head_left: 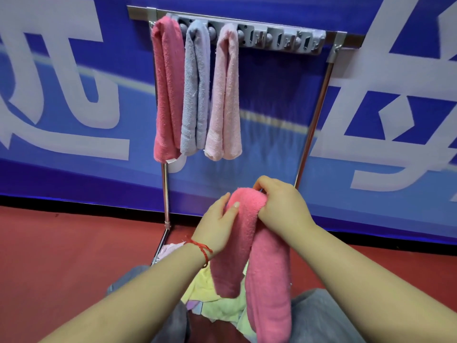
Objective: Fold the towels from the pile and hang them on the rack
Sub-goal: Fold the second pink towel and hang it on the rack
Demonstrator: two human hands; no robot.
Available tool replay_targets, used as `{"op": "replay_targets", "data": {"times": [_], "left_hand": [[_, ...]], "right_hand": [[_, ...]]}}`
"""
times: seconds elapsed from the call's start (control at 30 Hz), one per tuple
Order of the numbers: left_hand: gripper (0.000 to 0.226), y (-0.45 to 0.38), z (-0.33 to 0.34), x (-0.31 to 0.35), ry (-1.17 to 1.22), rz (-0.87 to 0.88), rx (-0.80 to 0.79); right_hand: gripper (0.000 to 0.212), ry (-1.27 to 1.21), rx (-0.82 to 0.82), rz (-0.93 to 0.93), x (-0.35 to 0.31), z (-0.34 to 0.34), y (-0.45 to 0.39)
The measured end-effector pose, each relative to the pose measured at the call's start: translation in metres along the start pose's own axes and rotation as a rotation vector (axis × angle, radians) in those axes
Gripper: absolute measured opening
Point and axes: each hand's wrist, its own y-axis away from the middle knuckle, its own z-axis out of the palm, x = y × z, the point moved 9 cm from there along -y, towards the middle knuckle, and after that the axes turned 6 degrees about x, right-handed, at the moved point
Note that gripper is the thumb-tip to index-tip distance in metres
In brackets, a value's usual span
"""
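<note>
Right hand [282, 204] curled over the fold of a pink towel [259, 256], gripping it, left hand [217, 224] flat against its side, fingers straight

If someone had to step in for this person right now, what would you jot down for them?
Left hand: fingers straight, steadying the folded pink towel.
Right hand: grips that towel at its fold; both ends hang down.
Done: three towels hang side by side at the left end of the rack: deep pink, grey-blue, pale pink.
Left: hang the held towel on a free slot to the right, then fold the pile below, yellow and pale pieces.
</note>
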Motion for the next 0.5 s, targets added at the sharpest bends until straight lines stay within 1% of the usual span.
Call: {"op": "replay_targets", "data": {"times": [0.1,0.2,0.23,0.27,0.33,0.43,0.5], "left_hand": [[0.056,0.008,0.005,0.009,0.005,0.103,0.068],[0.074,0.016,0.021,0.024,-0.013,0.211,0.048],[0.075,0.016,0.026,0.027,-0.007,0.218,0.047],[0.068,0.015,0.029,0.031,0.007,0.212,0.063],[0.047,0.011,0.030,0.038,0.065,0.155,0.150],[0.019,0.001,0.023,0.042,0.223,-0.033,0.304],[0.014,-0.002,0.021,0.053,0.239,-0.051,0.346]], "right_hand": [[0.028,0.092,-0.057,0.017,0.001,0.001,-0.007],[0.021,0.139,-0.071,0.038,0.003,-0.003,-0.012],[0.020,0.145,-0.069,0.046,0.003,-0.005,-0.014],[0.018,0.150,-0.065,0.055,0.003,-0.007,-0.015],[0.015,0.145,-0.046,0.070,0.003,-0.011,-0.021],[0.011,0.073,-0.016,0.138,0.006,-0.021,-0.030],[0.009,-0.029,0.002,0.203,0.010,-0.028,-0.035]]}}
